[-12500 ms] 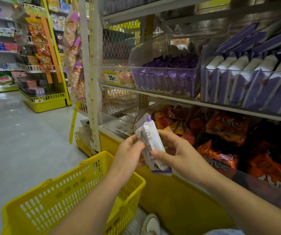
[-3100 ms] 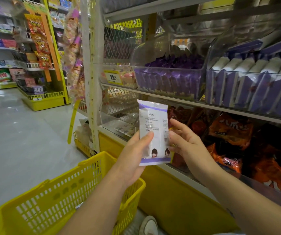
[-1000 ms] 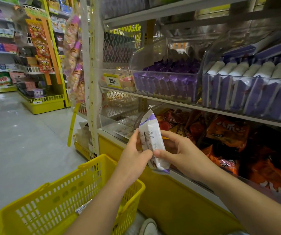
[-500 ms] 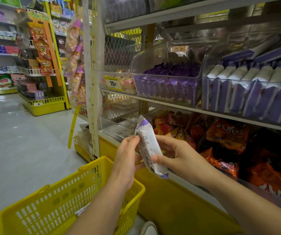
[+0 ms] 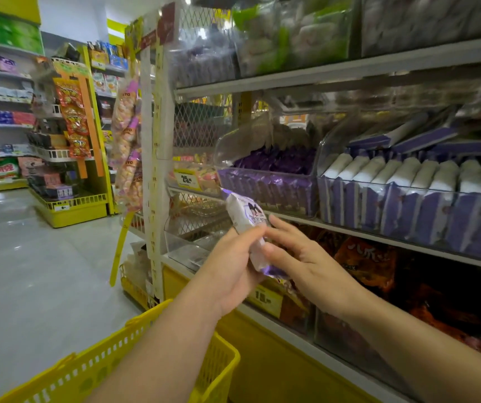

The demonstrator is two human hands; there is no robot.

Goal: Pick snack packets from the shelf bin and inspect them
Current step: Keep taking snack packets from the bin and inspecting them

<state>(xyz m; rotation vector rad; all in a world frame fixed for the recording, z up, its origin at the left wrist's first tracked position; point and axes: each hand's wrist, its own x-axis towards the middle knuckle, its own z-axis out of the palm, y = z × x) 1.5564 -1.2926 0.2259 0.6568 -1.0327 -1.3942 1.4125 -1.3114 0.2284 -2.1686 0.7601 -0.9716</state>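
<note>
I hold a white and purple snack packet [image 5: 245, 221] in front of the shelf, tilted with its printed front up. My left hand [image 5: 233, 266] grips its lower left side with curled fingers. My right hand [image 5: 297, 260] touches the packet's right edge, fingers fairly straight, thumb on its lower end. Behind, a clear shelf bin [image 5: 408, 207] is packed with matching white and purple packets. A second clear bin [image 5: 265, 187] to its left holds dark purple packets.
A yellow shopping basket [image 5: 134, 370] hangs below my left forearm. Orange snack bags [image 5: 364, 263] fill the lower shelf. Yellow price tags [image 5: 188, 178] sit on the shelf edges. A hanging strip of snacks [image 5: 127, 141] stands at the shelf end, with grey aisle floor [image 5: 30, 271] to the left.
The packet has turned from edge-on to show its printed front and has risen slightly. My view has lifted, showing more of the upper shelves.
</note>
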